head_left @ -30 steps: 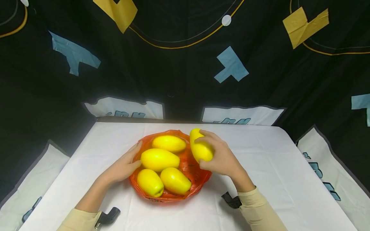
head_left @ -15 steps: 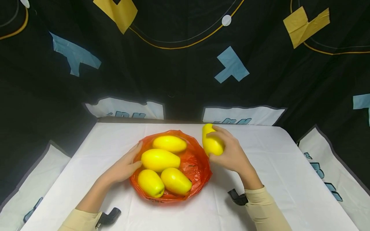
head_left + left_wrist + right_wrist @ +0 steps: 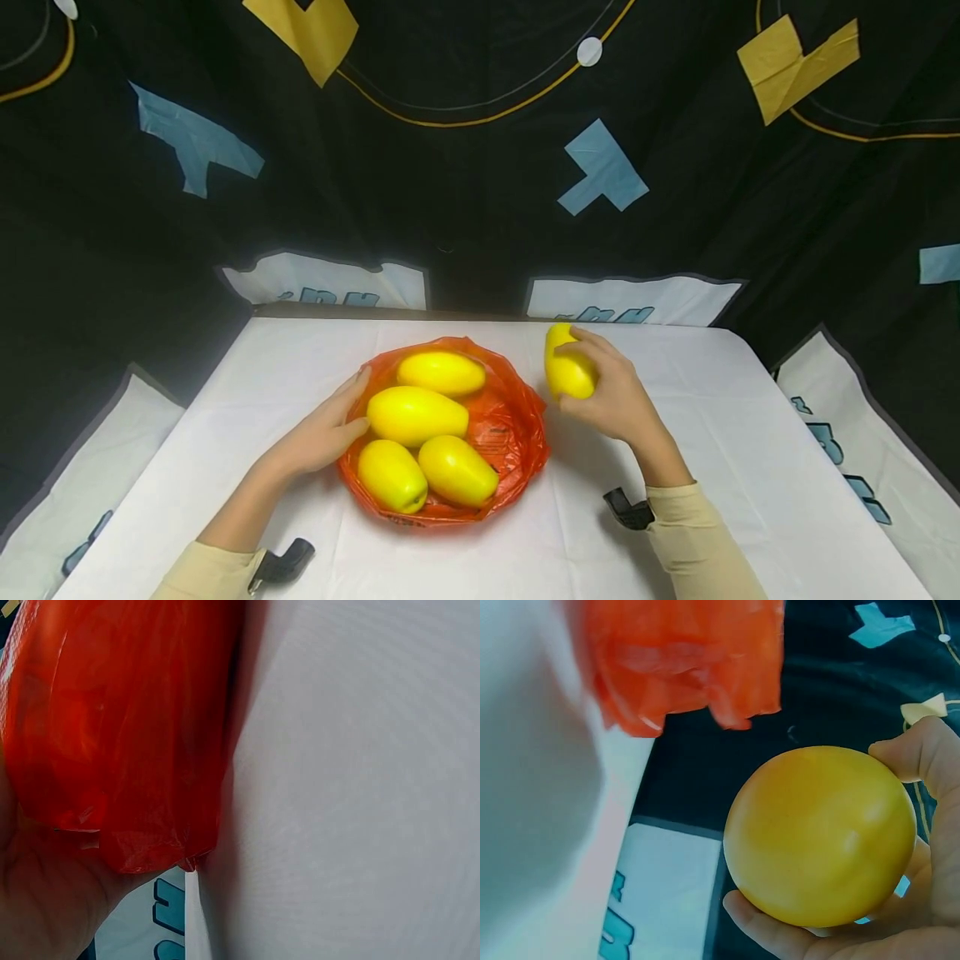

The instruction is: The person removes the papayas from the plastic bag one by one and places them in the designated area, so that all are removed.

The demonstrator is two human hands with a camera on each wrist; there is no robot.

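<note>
My right hand [image 3: 611,392] grips a yellow mango [image 3: 568,367], thumb on one side and fingers on the other. It holds the fruit raised, to the right of a red plastic bag [image 3: 525,417] spread wide and round on the table. In the right wrist view the mango [image 3: 817,836] looks smooth, seen nearly end-on. Several more yellow mangoes [image 3: 417,415] lie inside the bag, mostly on its left side. My left hand [image 3: 322,429] rests against the bag's left side with fingers extended; in the left wrist view its palm [image 3: 52,900] touches the red plastic [image 3: 135,735].
A white-covered table [image 3: 735,467] spreads under everything, reaching to both sides. Behind it hangs a black cloth [image 3: 465,200] with blue and gold shapes. White lettered panels [image 3: 630,302] stand along the table's far edge and sides.
My right hand has carried the mango from over the bag's right rim outward to the right, clear of the bag. The left hand has kept its place on the bag's side.
</note>
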